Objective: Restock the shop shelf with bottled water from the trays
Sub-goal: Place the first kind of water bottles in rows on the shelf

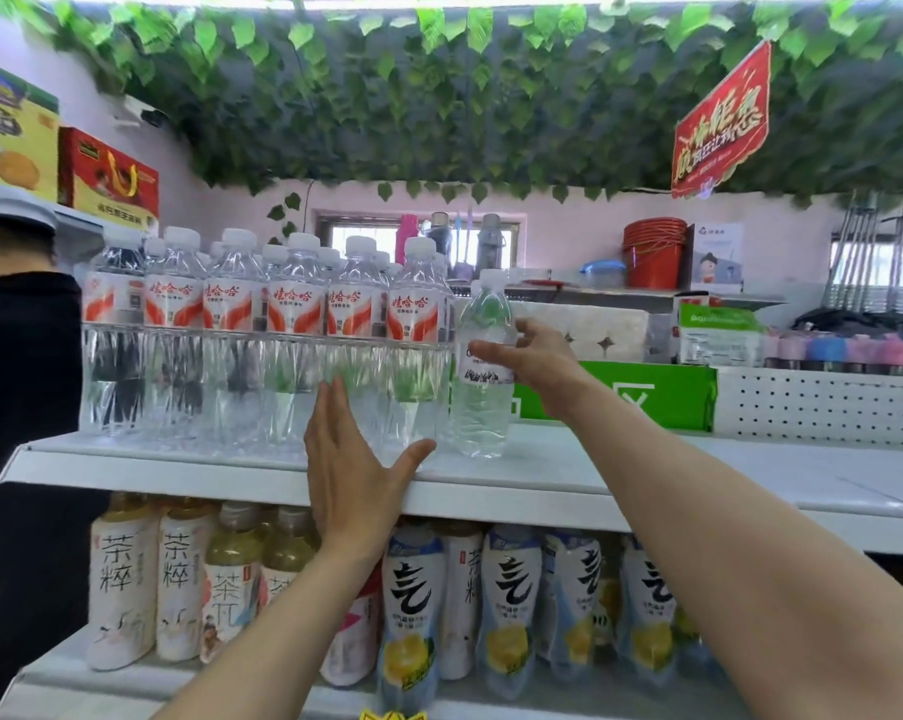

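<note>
While the white shelf spans the view, a packed row of red-labelled water bottles stands upright on its left half, with tea and lemon drinks on the shelf below. The hands are apart. The left hand is flat, fingers straight and thumb spread, raised before the shelf edge and the row's lower halves. The right hand reaches a fingertip across the label of a single white-labelled bottle, thumb beside it; whether it grips, I cannot tell. That bottle stands upright on the shelf, just beside the row's right end.
</note>
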